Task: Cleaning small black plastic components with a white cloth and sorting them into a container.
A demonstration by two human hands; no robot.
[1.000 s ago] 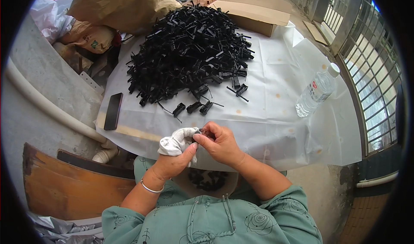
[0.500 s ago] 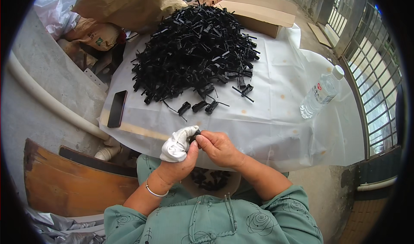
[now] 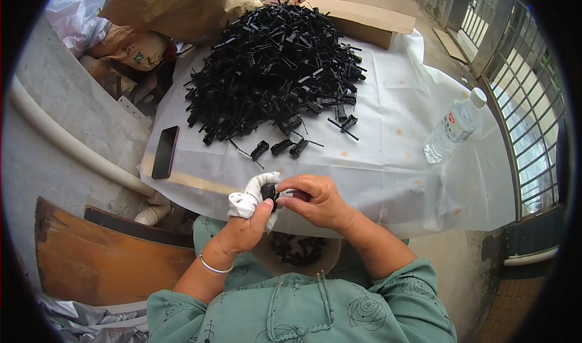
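My left hand (image 3: pixel 251 225) is closed round a small black plastic part (image 3: pixel 268 191), its thumb pressing on the near side. A white cloth (image 3: pixel 244 203) covers the fingers of that hand and bunches behind the part. My right hand (image 3: pixel 318 200) comes in from the right, thumb and forefinger curved, their tips at the part's right edge. What lies between those fingertips is partly hidden. Beyond both hands, a large heap of similar black plastic parts (image 3: pixel 273 70) with thin stems covers the table, and several loose ones (image 3: pixel 280 148) lie at its near edge.
White plastic sheeting (image 3: pixel 388 137) covers the table. On it are a phone (image 3: pixel 165 153) at left, a clear water bottle (image 3: pixel 453 128) at right and an open cardboard box (image 3: pixel 364 19) behind. Below the table edge, a round container (image 3: pixel 327 255) holds more black pieces. A barred fence (image 3: pixel 524 100) stands at right.
My right fingers have drawn slightly apart and shifted right, showing more of the black plastic part. My left hand has turned a little, and the cloth has moved with it.
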